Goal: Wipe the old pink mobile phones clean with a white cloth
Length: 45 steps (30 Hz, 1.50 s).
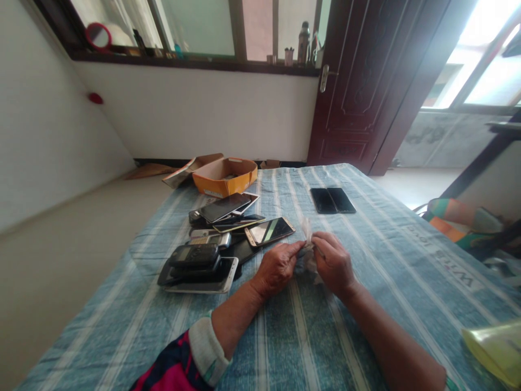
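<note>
A dark-red door (362, 81) stands between a white wall (195, 108) and a bright window (494, 76).

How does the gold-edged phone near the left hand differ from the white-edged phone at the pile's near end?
The gold-edged phone has nothing on its screen, while the white-edged phone has black handsets stacked on it. The gold-edged phone shows bright reflections; the white-edged phone's visible screen looks dark. The gold-edged phone lies slanted, while the white-edged phone lies nearly crosswise. Both lie screen up.
</note>
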{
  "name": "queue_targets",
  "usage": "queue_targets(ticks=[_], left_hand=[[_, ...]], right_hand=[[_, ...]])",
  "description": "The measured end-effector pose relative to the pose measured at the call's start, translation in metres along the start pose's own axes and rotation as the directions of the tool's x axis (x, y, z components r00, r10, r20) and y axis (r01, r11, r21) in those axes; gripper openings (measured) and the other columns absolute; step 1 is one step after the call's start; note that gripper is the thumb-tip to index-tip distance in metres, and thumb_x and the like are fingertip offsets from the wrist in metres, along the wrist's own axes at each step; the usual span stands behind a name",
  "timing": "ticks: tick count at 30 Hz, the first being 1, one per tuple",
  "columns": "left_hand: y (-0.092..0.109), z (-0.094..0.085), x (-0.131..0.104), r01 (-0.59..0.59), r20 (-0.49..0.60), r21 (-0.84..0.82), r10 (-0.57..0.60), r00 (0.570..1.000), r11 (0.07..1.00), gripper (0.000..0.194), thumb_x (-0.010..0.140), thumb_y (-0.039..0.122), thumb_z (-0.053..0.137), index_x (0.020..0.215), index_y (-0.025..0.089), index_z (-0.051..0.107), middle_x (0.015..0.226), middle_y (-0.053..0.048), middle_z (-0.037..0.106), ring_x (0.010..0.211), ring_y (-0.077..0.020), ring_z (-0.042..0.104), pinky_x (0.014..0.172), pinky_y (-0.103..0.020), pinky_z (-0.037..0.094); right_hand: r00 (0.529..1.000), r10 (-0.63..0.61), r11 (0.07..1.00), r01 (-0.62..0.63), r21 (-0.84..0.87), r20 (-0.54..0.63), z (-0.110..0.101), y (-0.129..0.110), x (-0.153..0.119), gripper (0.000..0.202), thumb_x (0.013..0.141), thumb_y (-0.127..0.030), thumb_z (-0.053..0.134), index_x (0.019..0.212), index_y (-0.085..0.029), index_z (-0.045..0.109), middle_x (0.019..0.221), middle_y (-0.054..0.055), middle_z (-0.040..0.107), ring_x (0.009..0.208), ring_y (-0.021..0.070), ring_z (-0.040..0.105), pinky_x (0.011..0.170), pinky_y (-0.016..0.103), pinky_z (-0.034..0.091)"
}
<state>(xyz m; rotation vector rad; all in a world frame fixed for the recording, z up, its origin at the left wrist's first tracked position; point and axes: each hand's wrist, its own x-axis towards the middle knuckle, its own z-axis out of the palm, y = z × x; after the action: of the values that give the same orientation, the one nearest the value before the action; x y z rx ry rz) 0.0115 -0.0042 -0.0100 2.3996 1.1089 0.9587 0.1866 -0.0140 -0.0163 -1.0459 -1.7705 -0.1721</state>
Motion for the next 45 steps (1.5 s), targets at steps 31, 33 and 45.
queue_targets(ticks=[31,33,45], left_hand=[[0.004,0.001,0.001,0.006,-0.018,0.053,-0.005,1.0,0.999,0.025,0.095,0.021,0.037,0.102,0.013,0.06,0.089,-0.01,0.067,0.084,-0.0208,0.063,0.08,-0.033,0.052],[0.004,0.001,0.002,0.013,-0.012,0.05,-0.012,1.0,0.999,0.025,0.094,0.02,0.038,0.102,0.013,0.06,0.089,-0.01,0.066,0.084,-0.0209,0.063,0.079,-0.033,0.052],[0.002,0.003,0.002,-0.007,-0.042,0.061,0.009,0.999,0.998,0.027,0.096,0.023,0.037,0.103,0.014,0.062,0.095,-0.01,0.069,0.091,-0.0214,0.065,0.086,-0.034,0.053]], right_hand=[[0.982,-0.145,0.985,0.155,-0.074,0.124,0.006,-0.017,-0.001,0.031,0.09,-0.007,0.037,0.087,-0.019,0.065,0.1,0.01,0.063,0.101,0.0229,0.057,0.097,0.042,0.048],[0.979,-0.155,0.984,0.165,-0.069,0.13,0.006,-0.019,0.0,0.03,0.09,-0.007,0.037,0.088,-0.018,0.065,0.1,0.01,0.063,0.103,0.0231,0.056,0.096,0.041,0.048],[0.986,-0.118,0.99,0.126,-0.061,0.121,0.004,-0.009,0.001,0.029,0.089,-0.008,0.039,0.087,-0.018,0.066,0.099,0.011,0.064,0.102,0.0232,0.057,0.093,0.04,0.051]])
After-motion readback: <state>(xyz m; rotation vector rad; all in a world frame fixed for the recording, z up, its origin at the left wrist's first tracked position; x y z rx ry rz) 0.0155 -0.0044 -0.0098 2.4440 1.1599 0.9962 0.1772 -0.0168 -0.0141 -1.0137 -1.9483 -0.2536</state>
